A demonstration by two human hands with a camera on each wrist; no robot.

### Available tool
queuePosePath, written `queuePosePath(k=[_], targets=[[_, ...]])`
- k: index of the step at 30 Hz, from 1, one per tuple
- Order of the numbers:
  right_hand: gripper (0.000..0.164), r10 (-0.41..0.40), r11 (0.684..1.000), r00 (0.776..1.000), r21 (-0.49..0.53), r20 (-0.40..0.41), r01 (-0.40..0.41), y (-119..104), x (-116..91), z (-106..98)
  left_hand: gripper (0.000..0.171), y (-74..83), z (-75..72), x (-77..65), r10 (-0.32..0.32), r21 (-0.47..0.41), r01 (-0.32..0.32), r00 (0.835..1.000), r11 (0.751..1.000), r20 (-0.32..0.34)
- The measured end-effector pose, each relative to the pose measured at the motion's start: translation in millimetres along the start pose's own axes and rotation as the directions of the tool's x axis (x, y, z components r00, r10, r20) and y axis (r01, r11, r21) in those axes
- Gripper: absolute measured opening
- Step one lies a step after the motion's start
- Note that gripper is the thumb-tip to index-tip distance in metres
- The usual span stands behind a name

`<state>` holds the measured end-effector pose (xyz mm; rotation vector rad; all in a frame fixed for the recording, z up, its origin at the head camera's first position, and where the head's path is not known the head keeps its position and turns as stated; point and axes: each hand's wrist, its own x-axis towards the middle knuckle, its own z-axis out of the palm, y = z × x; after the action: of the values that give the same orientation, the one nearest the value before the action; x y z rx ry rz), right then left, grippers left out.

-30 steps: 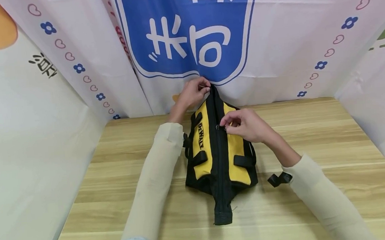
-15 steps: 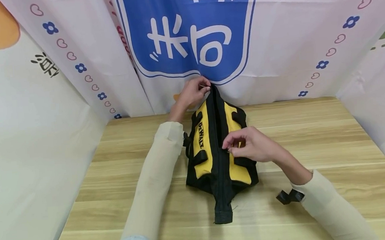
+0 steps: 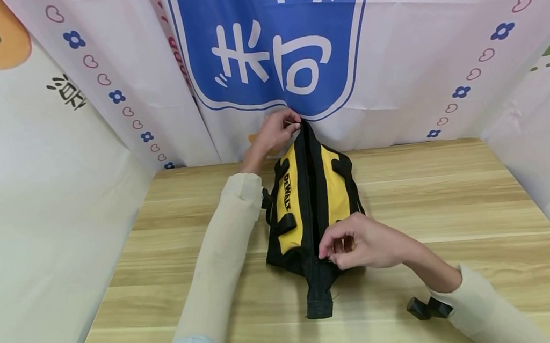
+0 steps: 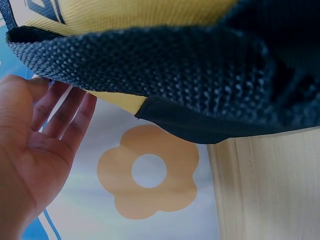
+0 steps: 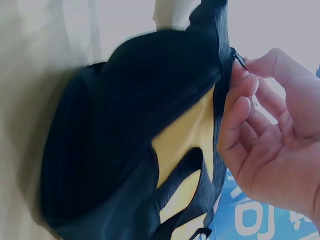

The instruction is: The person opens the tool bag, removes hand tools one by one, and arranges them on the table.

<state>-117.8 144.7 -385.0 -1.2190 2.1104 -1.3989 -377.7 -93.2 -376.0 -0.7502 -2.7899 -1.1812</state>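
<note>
A yellow and black DeWalt tool bag (image 3: pixel 337 199) stands lengthwise on the wooden table. At its far end my left hand (image 3: pixel 274 132) pinches the end of the black zipper band. The left wrist view shows that hand (image 4: pixel 40 135) partly behind a black webbing handle (image 4: pixel 150 60), its fingertips hidden. Near the bag's front end, my right hand (image 3: pixel 363 241) holds the zipper pull (image 5: pixel 240 60) between thumb and finger, seen best in the right wrist view. Behind the pull, a dark gap (image 3: pixel 312 190) runs along the top of the bag.
The wooden table (image 3: pixel 179 254) meets a white printed cloth backdrop (image 3: pixel 393 76) right behind the bag. Cloth walls also stand at the left and right. A black flat tab (image 3: pixel 319 308) sticks out from the bag's near end.
My right hand has drawn the zipper pull from mid-bag to the near end, and the zipper gap has lengthened behind it. The left hand has kept its place at the far end.
</note>
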Motion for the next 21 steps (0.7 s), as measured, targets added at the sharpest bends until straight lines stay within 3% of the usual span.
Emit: queuePosePath(k=[21], targets=[[0.029,-0.029,1.0,0.999,-0.006,0.02,0.029,-3.9,-2.8,4.4,0.012,-5.9,-11.1,-9.9,0.004,-0.003,-0.004,1.0,1.0,-0.027]])
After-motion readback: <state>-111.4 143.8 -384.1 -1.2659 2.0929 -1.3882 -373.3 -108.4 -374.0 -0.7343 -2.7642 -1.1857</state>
